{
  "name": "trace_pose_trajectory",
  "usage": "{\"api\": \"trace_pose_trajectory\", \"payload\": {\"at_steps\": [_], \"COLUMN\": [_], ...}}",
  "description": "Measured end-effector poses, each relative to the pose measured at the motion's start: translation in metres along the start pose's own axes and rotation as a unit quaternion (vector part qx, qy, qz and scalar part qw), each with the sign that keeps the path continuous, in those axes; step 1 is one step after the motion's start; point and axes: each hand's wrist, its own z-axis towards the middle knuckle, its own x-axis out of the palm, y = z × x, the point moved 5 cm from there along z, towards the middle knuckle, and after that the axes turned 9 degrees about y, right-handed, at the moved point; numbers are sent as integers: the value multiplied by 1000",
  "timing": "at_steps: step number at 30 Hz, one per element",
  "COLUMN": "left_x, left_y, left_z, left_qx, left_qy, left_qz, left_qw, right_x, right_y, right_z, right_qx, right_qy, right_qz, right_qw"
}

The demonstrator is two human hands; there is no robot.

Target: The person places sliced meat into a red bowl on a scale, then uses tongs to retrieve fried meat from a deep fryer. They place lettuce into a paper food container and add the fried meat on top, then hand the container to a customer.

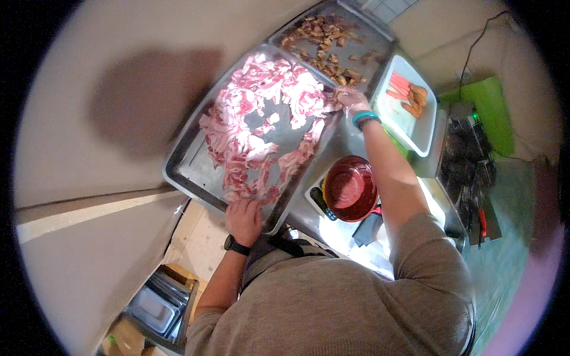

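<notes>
A large metal tray (190,170) lies before me with thin slices of raw meat (228,148) spread over it, pink with white fat. My left hand (243,219), with a dark watch at the wrist, is curled over the tray's near edge beside the meat; its fingertips are partly hidden. At the tray's far right corner, my right hand (351,99) has its fingers closed on the end of a raw meat slice (331,102). Turquoise and dark bands circle that wrist. Behind the raw meat stands a second metal tray (380,44) with browned pieces of meat (320,35).
A white tub (430,121) at the right holds orange-red sticks and browned pieces. Nearer are a dark red bowl (350,188) and a black-handled utensil (320,203). Farther right lie dark utensils, one red-handled (483,222). A wall (71,118) borders the left; containers (157,308) stand low.
</notes>
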Motion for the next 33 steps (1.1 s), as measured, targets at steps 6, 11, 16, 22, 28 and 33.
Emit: {"api": "trace_pose_trajectory", "payload": {"at_steps": [6, 11, 16, 22, 28, 33], "left_x": [-2, 2, 0, -3, 5, 3], "left_y": [-2, 0, 1, -4, 1, 1], "left_z": [2, -3, -3, -2, -5, -3], "left_qx": [26, 7, 35, 42, 30, 36], "left_qy": [-20, -20, -28, -34, -47, -44], "left_qz": [-14, 3, 6, 5, -26, 4], "left_qw": [999, 1000, 999, 999, 998, 998], "right_x": [-47, 18, 80, 113, 167, 257], "right_y": [-5, 70, 105, 112, 116, 89], "right_z": [-5, -30, -40, -23, -37, -47], "right_qx": [-55, 27, -2, 108, 116, -29], "right_qy": [-83, -102, -16, -29, 88, 201], "right_qz": [5, -402, -339, -417, -576, -565], "right_qw": [995, 909, 941, 902, 804, 800]}}
